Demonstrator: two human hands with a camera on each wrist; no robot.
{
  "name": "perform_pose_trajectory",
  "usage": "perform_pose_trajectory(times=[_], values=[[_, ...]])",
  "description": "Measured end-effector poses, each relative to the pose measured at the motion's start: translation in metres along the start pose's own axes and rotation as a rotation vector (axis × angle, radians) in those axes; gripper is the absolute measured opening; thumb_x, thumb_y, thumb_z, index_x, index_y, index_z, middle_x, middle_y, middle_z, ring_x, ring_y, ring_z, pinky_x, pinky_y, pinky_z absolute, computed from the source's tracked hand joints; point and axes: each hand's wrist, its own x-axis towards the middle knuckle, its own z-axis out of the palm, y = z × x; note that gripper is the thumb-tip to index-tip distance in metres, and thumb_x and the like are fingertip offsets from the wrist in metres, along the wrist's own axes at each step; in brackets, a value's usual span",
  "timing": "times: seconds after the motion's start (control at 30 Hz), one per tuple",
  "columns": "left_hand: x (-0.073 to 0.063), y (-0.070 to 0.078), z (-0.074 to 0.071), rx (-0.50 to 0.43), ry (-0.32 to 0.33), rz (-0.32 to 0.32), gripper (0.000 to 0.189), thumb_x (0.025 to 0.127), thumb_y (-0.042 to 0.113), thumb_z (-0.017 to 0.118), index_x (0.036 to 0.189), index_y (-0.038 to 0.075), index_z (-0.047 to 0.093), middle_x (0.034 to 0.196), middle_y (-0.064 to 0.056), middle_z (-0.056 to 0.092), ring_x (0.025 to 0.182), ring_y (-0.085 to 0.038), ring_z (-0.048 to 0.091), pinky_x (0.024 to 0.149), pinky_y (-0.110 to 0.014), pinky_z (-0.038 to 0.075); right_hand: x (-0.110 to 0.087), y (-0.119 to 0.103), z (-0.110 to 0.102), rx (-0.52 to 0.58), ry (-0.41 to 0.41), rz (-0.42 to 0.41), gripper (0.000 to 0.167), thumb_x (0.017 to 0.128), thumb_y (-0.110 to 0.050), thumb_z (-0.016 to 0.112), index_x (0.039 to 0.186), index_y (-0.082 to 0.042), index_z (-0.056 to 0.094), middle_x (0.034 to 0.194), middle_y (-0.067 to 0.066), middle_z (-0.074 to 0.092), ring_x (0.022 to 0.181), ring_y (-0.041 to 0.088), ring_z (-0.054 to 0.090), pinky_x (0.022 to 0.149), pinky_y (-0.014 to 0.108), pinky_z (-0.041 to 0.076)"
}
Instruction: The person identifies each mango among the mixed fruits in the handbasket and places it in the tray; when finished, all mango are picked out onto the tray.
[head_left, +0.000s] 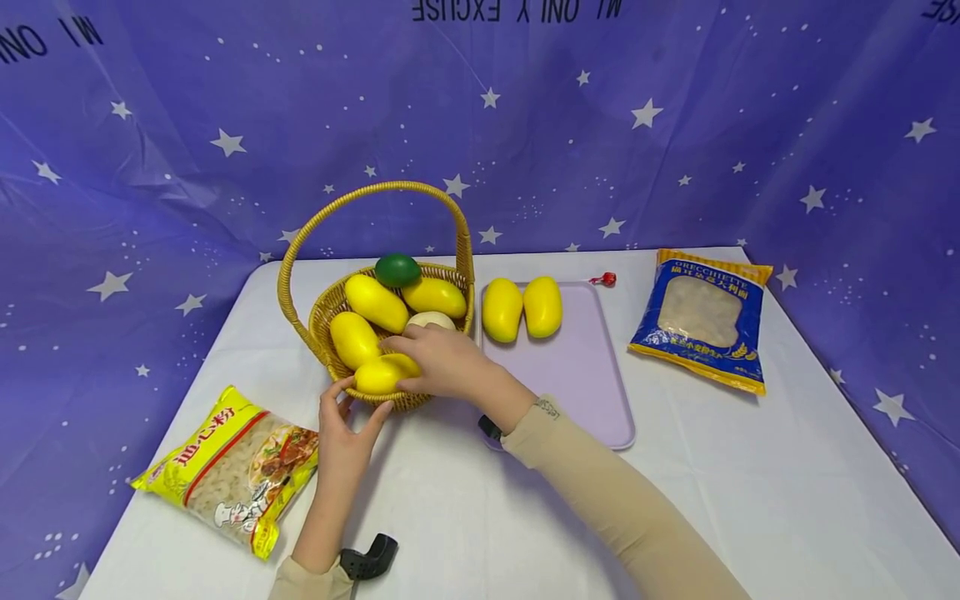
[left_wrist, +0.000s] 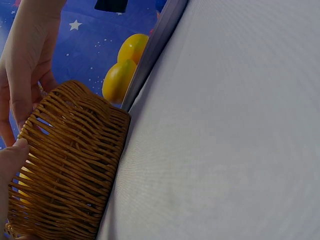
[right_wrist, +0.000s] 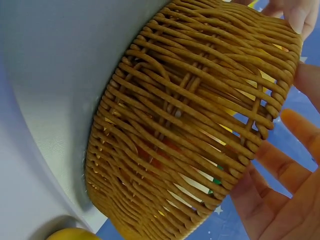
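Note:
A wicker basket (head_left: 467,250) with a tall handle holds several yellow mangoes (head_left: 377,303), a dark green oval fruit (head_left: 397,271) and a pale rounded thing (head_left: 431,320). My right hand (head_left: 450,362) reaches over its front right side, thumb and fingers about the frontmost mango (head_left: 381,375); that mango lies at the front rim. At the same rim my left hand (head_left: 347,437) holds the basket, thumb and fingers spread along the edge. From the left wrist, the thumb (left_wrist: 14,157) shows at the woven wall (left_wrist: 75,150). The wall hides most contents in both wrist views.
Right of the basket lies a lilac tray (head_left: 555,400) with two mangoes (head_left: 521,310) at its far end. A red-headed lollipop (head_left: 607,279) is just behind it. A yellow food bag (head_left: 232,475) lies front left, a blue orecchiette bag (head_left: 701,321) far right.

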Motion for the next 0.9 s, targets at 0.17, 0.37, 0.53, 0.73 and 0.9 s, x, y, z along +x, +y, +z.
perform_pose_trajectory(times=[0.17,0.37,0.53,0.73,0.9], values=[[0.0,-0.001,0.0,-0.001,0.003,0.002,0.067,0.087,0.033,0.073,0.138,0.012,0.035,0.144,-0.015,0.031,0.131,-0.04,0.038,0.106,-0.052,0.035,0.003,-0.002,0.0,-0.015,-0.029,0.008,0.061,0.085,-0.048,0.07,0.139,-0.027,0.052,0.128,-0.001,0.057,0.102,0.018,0.058,0.082,0.029,0.051],[0.001,-0.001,0.0,-0.002,-0.001,-0.003,0.067,0.087,0.034,0.072,0.138,0.013,0.035,0.145,-0.015,0.031,0.132,-0.04,0.037,0.106,-0.052,0.035,0.009,-0.003,0.0,-0.023,-0.066,0.024,0.062,0.084,-0.049,0.071,0.138,-0.025,0.053,0.124,0.0,0.059,0.1,0.018,0.058,0.083,0.029,0.051],[0.001,0.0,-0.001,-0.004,-0.005,0.006,0.067,0.088,0.031,0.072,0.138,0.009,0.035,0.145,-0.017,0.03,0.132,-0.043,0.036,0.106,-0.054,0.035,0.015,-0.002,0.002,-0.029,-0.092,0.041,0.06,0.083,-0.049,0.072,0.136,-0.025,0.055,0.124,-0.001,0.058,0.101,0.017,0.058,0.083,0.03,0.051],[0.0,0.002,-0.001,0.006,-0.004,0.001,0.067,0.088,0.031,0.072,0.139,0.009,0.034,0.145,-0.017,0.031,0.131,-0.043,0.037,0.105,-0.054,0.036,0.021,-0.003,0.002,-0.055,-0.123,0.037,0.059,0.083,-0.05,0.072,0.134,-0.026,0.056,0.124,-0.003,0.059,0.102,0.017,0.058,0.083,0.031,0.05],[0.0,0.001,-0.001,0.006,-0.003,-0.002,0.067,0.088,0.032,0.072,0.138,0.01,0.035,0.145,-0.017,0.031,0.131,-0.043,0.037,0.105,-0.054,0.035,0.023,-0.005,-0.001,-0.066,-0.16,0.025,0.057,0.083,-0.048,0.073,0.133,-0.027,0.057,0.123,-0.004,0.06,0.103,0.017,0.057,0.084,0.031,0.05]])
